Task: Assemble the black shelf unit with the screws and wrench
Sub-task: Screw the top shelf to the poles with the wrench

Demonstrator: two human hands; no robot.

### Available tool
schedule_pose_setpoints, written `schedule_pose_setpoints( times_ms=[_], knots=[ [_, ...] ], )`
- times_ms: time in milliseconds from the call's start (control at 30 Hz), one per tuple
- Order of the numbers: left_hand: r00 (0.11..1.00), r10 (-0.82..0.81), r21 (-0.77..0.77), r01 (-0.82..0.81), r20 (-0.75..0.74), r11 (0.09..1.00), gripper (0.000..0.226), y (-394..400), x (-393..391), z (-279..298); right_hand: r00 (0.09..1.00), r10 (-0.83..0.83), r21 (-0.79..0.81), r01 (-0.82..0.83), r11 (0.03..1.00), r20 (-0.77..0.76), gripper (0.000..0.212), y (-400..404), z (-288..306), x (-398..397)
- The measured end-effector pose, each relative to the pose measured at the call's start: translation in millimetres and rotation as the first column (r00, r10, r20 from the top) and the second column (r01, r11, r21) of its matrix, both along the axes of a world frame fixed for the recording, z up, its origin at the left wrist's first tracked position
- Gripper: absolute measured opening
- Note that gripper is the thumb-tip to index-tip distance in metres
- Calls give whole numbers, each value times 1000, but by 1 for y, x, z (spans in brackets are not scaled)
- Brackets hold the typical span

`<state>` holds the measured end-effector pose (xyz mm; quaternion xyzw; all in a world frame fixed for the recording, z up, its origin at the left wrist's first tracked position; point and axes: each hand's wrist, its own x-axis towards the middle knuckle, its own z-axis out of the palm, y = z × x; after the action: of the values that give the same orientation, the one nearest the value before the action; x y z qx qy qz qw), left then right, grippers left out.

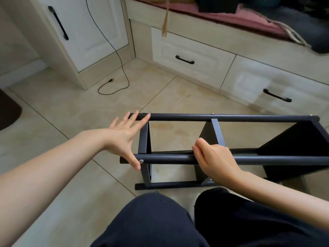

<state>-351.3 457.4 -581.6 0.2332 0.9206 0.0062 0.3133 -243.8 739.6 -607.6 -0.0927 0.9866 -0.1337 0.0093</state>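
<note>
beige floor tiles (74,107) fill the left and middle of the frame, with white drawers (192,59) and a cupboard door (85,29) along the top. a thin black cable (122,68) loops on the floor at upper centre, and a pink blanket (249,16) lies on the ledge at upper right. the black shelf unit (231,138) lies on its side on the floor in the lower right half, its round bars running left to right. the left hand (124,136) is spread flat, fingers straight: fingertips on the far bar's left end, thumb on the near bar beside a silver screw (141,161). the right hand (213,157) has its grip curled round the near bar at mid frame. dark trouser knees (160,220) fill the bottom edge.
</note>
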Motion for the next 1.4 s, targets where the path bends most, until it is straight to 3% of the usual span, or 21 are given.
schedule_pose_setpoints(
  times_ms=[167,367,533,667,733,867,1000,1167,1400],
  knots=[
    [1000,-22,-38,21,-22,999,157,5,-8,2,998,48,11,-48,999,28,29,1,7,-6],
    [997,-73,-107,71,-19,992,156,6,-17,2,971,235,-120,-238,964,-46,23,-28,12,-21],
    [983,-174,-201,158,-64,967,145,6,-25,-4,951,310,-197,-304,932,-2,8,-52,3,-43],
    [975,-211,-185,196,-65,963,143,5,-29,-6,944,326,-323,-297,898,39,18,-68,-5,-49],
    [972,-226,-190,210,-66,959,143,6,-30,-7,931,321,-343,-249,906,172,28,-74,-6,-53],
    [963,-253,-202,231,-95,952,146,8,-32,-8,870,330,-285,-233,930,367,73,-77,-4,-63],
    [944,-300,-214,267,-139,940,154,7,-25,-13,825,391,-234,-320,918,408,69,-91,-7,-63],
    [950,-273,-195,242,-152,950,159,1,-11,-21,716,440,-469,-177,865,542,58,-96,-9,-69],
    [968,-214,-182,189,-130,965,161,3,-12,-19,732,464,-554,-142,821,500,56,-94,-7,-69]
  ],
)
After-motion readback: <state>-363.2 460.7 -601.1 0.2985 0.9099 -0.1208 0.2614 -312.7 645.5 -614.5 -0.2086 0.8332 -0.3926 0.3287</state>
